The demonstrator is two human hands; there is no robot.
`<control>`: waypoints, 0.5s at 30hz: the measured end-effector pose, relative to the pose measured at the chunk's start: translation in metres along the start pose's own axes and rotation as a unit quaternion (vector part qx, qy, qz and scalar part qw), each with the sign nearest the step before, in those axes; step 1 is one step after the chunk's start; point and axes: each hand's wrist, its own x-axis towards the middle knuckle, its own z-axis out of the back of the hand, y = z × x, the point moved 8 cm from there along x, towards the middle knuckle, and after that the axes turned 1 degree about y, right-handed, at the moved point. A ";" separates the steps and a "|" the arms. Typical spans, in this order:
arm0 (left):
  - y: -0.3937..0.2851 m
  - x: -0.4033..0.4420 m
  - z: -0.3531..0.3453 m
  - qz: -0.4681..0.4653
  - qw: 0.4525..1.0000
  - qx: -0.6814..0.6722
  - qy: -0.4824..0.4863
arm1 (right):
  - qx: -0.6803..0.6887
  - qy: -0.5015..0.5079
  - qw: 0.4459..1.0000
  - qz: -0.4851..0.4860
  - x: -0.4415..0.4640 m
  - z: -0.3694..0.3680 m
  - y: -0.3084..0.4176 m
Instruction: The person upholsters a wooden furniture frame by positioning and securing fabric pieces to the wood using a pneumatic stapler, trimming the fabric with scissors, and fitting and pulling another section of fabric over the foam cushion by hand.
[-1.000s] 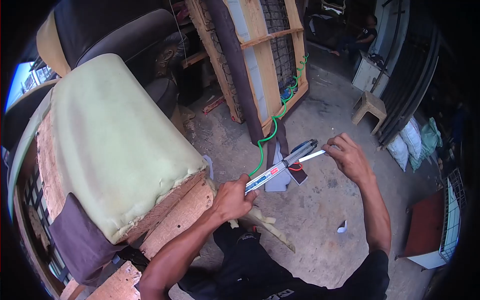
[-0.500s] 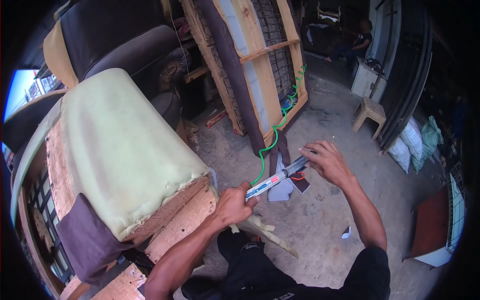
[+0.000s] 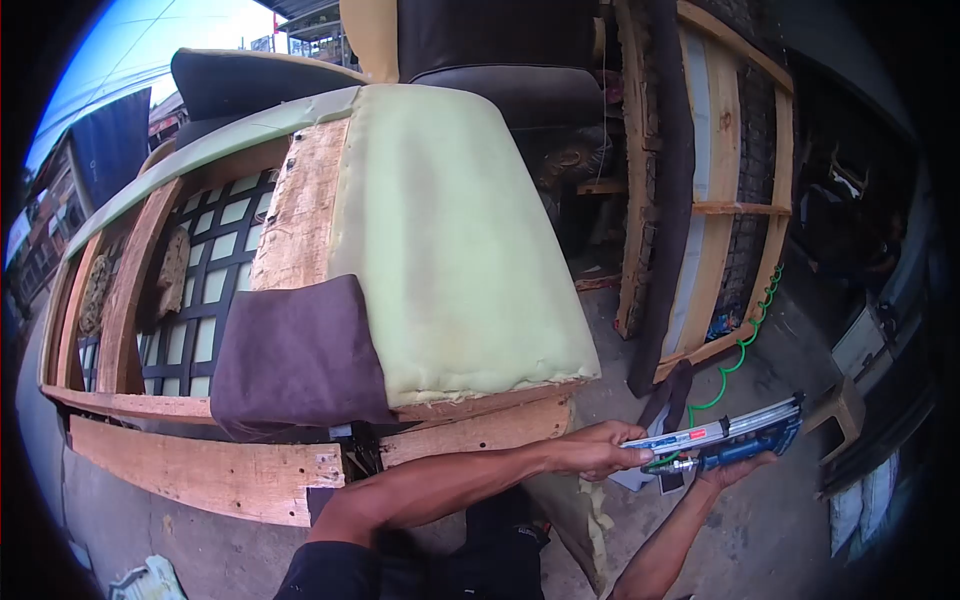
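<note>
A blue and silver pneumatic staple gun (image 3: 745, 447) is held out sideways in front of me, to the right of the foam-padded sofa arm (image 3: 450, 250). My left hand (image 3: 600, 450) is closed on the end of its silver magazine. From below, my right hand (image 3: 740, 470) grips the blue body; part of its fingers is hidden behind the tool. A green coiled air hose (image 3: 722, 385) runs near the gun. Dark purple fabric (image 3: 300, 350) hangs over the sofa's wooden frame (image 3: 200, 465), left of my hands.
Another sofa frame (image 3: 722, 180) stands on end at the back right, with springs and wood exposed. A dark padded seat (image 3: 505, 100) is behind the sofa arm. At right are a small stool (image 3: 838, 420) and white sacks (image 3: 862, 515).
My view has swung left, so the sofa arm sits more central. The staple gun has been turned over, and my right hand has moved from its far end to under the body.
</note>
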 end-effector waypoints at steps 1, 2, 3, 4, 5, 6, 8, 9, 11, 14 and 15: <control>-0.001 -0.001 -0.005 0.010 0.999 -0.019 0.035 | -0.001 0.030 1.000 0.004 0.010 -0.019 -0.004; -0.001 -0.002 -0.010 0.022 0.996 -0.040 0.071 | -0.002 0.058 0.998 0.009 0.017 -0.043 -0.004; -0.003 -0.002 -0.009 0.012 0.996 -0.018 0.081 | 0.026 0.102 0.992 -0.070 0.019 -0.054 -0.016; -0.006 -0.002 -0.012 0.006 0.998 -0.021 0.065 | 0.026 0.096 0.990 -0.097 0.012 -0.081 -0.032; -0.018 -0.003 -0.007 -0.052 0.997 0.034 -0.035 | 0.036 0.044 0.992 -0.110 -0.005 -0.102 -0.050; -0.026 -0.005 -0.002 -0.110 0.981 0.089 -0.134 | 0.042 -0.006 0.991 -0.124 -0.023 -0.118 -0.071; -0.035 -0.005 -0.003 -0.205 0.947 0.168 -0.181 | 0.003 -0.036 0.986 -0.163 -0.080 -0.104 -0.109; -0.033 -0.012 0.005 -0.211 0.942 0.148 -0.216 | -0.022 -0.027 0.984 -0.173 -0.099 -0.115 -0.111; -0.030 -0.017 0.017 -0.207 0.942 0.132 -0.228 | -0.063 0.000 0.985 -0.158 -0.101 -0.132 -0.112; -0.065 -0.026 0.008 -0.264 0.890 0.251 -0.273 | -0.126 0.128 0.941 -0.288 -0.080 -0.153 -0.107; -0.086 -0.031 0.007 -0.268 0.888 0.251 -0.277 | -0.432 0.175 0.850 -0.245 -0.068 -0.174 -0.095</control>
